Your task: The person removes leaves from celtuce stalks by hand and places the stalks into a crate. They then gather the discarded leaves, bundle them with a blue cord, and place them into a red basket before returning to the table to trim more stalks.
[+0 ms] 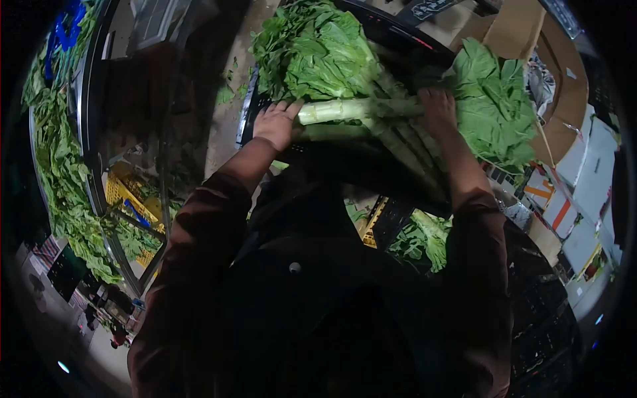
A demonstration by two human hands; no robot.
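Observation:
A bundle of leafy greens with long pale stalks (358,109) lies across a dark crate (371,166) in front of me. My left hand (275,125) rests at the cut ends of the stalks, fingers spread against them. My right hand (436,109) presses down on the stalks near the broad leaves (494,106) at the right. A second heap of leafy greens (315,50) sits just behind the bundle. Both sleeves are dark reddish brown.
A long display of greens (60,166) runs down the left side behind a curved rail. Yellow crates (126,192) stand below it. More greens (424,239) lie in a lower crate. Cardboard boxes (564,86) and printed cartons (564,205) crowd the right.

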